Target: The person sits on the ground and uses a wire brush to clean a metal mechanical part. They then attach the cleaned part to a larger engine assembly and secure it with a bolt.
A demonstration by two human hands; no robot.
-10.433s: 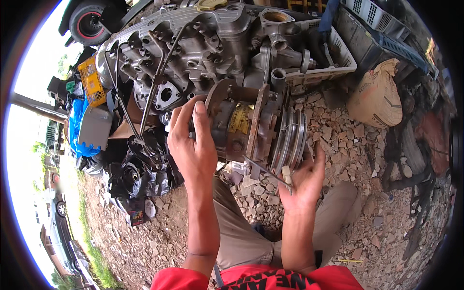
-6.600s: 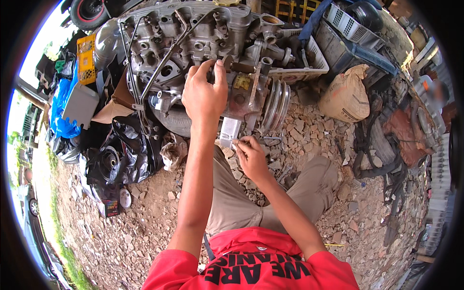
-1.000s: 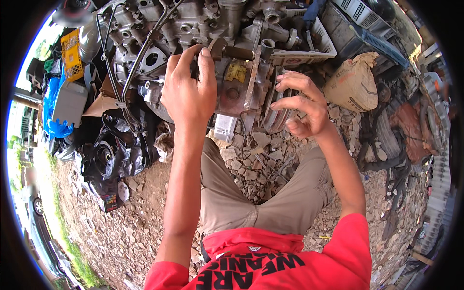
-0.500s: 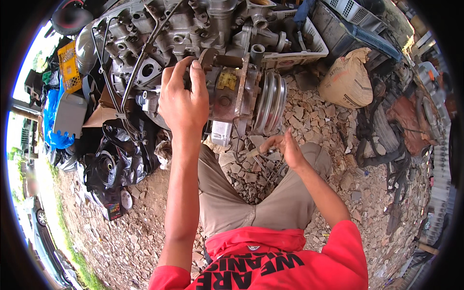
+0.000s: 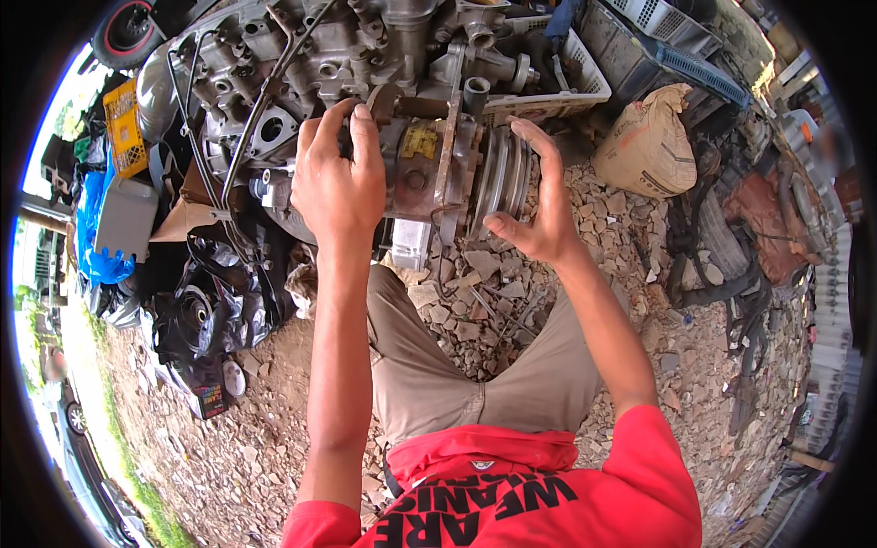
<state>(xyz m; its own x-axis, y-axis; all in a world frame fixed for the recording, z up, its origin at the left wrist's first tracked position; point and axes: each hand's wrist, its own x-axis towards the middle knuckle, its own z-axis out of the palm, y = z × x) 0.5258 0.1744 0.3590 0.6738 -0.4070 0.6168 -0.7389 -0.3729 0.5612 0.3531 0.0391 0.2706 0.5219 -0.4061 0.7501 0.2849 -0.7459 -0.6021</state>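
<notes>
A rusty metal compressor point(image 5: 429, 173) with a grooved pulley point(image 5: 505, 173) at its right end hangs at the lower edge of a large grey engine block point(image 5: 320, 64). My left hand point(image 5: 336, 178) grips the compressor's left end, fingers curled over its top. My right hand point(image 5: 539, 205) is open, its fingers spread against the right face of the pulley, thumb pointing left under it. A yellow label shows on the compressor body between my hands.
Gravel ground lies under my knees. Black plastic bags and small engine parts point(image 5: 206, 310) sit to the left, with a yellow crate point(image 5: 123, 128) and a blue bag point(image 5: 96, 228) beyond. A tan sack point(image 5: 644, 146), white plastic baskets point(image 5: 571, 82) and scrap metal point(image 5: 758, 228) stand to the right.
My right hand rose from the gravel near my knee and now presses against the pulley. My left hand has stayed on the compressor's left end.
</notes>
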